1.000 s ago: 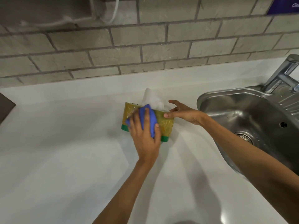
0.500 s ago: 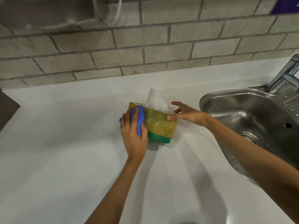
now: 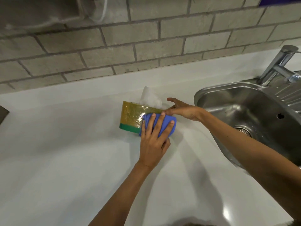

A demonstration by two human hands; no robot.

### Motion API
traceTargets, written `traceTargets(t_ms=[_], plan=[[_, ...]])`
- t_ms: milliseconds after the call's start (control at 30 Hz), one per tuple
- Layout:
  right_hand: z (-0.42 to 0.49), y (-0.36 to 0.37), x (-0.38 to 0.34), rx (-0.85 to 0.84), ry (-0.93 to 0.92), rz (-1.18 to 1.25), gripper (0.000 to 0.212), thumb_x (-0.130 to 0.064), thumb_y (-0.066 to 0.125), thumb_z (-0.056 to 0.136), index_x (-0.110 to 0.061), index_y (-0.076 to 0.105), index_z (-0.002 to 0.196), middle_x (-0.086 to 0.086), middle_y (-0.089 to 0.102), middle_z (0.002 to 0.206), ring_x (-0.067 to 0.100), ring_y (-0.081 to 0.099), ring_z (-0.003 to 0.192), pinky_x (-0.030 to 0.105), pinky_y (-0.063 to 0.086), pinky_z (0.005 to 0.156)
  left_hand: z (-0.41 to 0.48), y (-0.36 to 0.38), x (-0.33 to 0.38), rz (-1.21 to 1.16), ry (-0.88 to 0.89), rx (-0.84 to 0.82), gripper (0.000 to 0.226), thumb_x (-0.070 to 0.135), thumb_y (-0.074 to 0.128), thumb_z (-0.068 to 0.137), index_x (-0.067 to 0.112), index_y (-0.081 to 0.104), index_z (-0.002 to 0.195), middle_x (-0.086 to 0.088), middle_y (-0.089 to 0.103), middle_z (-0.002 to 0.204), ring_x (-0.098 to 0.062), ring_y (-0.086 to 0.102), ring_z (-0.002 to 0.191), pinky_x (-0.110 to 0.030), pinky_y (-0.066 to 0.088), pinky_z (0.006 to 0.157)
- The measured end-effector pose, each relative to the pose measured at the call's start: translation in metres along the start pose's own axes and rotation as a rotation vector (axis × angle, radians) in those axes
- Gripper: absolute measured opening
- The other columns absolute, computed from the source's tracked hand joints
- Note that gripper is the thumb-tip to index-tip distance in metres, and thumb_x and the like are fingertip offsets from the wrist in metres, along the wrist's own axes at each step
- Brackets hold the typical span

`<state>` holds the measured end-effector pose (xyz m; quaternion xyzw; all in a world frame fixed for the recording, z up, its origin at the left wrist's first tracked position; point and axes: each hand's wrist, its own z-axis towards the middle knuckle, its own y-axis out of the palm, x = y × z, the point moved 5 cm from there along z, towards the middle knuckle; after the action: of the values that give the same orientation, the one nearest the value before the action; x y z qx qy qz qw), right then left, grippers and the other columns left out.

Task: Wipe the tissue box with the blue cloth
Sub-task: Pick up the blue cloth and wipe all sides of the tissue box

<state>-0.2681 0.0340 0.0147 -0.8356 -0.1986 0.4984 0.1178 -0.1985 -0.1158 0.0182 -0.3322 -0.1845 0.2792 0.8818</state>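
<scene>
A yellow tissue box (image 3: pixel 132 115) with a green band along its base stands on the white counter (image 3: pixel 65 152), a white tissue (image 3: pixel 150 98) sticking out of its top. My left hand (image 3: pixel 153 144) presses the folded blue cloth (image 3: pixel 164 126) flat against the right part of the box's near side. My right hand (image 3: pixel 182 109) rests on the box's right top corner, thumb on the near edge and fingers spread behind it, steadying the box.
A stainless steel sink (image 3: pixel 244 101) with a drain lies just right of the box, its tap (image 3: pixel 278 66) at the back right. A grey brick wall (image 3: pixel 146 46) runs behind the counter. A dark object (image 3: pixel 3 114) pokes in at the left edge.
My left hand slid the blue cloth from the left end of the box's near side across to the right end. My right hand stayed on the right corner.
</scene>
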Motion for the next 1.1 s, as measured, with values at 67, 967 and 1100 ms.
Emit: traceTargets(t_ms=[67, 967, 1100], plan=[[0.0, -0.001, -0.002, -0.002, -0.001, -0.022, 0.09, -0.037, 0.067, 0.078, -0.022, 0.012, 0.148, 0.002, 0.056, 0.12, 0.025, 0.037, 0.133, 0.037, 0.026, 0.114, -0.004, 0.003, -0.003, 0.049, -0.001, -0.016, 0.056, 0.008, 0.058, 0.073, 0.018, 0.046, 0.127, -0.019, 0.062, 0.127, -0.044, 0.051, 0.124, -0.064, 0.039, 0.098], [0.005, 0.005, -0.005, -0.019, -0.034, -0.047, 0.097, -0.039, 0.073, 0.072, -0.022, 0.014, 0.148, 0.012, 0.04, 0.142, 0.018, 0.041, 0.115, 0.028, 0.032, 0.097, 0.01, -0.005, -0.054, -0.199, -0.498, 0.142, 0.048, 0.009, 0.049, 0.086, 0.004, 0.05, 0.133, -0.025, 0.047, 0.14, -0.043, 0.037, 0.135, -0.049, 0.024, 0.113], [0.003, 0.003, -0.004, -0.03, -0.034, -0.072, 0.11, -0.046, 0.074, 0.057, -0.025, 0.014, 0.147, 0.011, 0.038, 0.143, 0.021, 0.041, 0.122, 0.028, 0.033, 0.1, -0.019, 0.001, -0.029, -0.19, -0.212, 0.05, 0.046, 0.013, 0.048, 0.086, 0.01, 0.044, 0.132, -0.026, 0.047, 0.138, -0.032, 0.031, 0.135, -0.053, 0.03, 0.111]])
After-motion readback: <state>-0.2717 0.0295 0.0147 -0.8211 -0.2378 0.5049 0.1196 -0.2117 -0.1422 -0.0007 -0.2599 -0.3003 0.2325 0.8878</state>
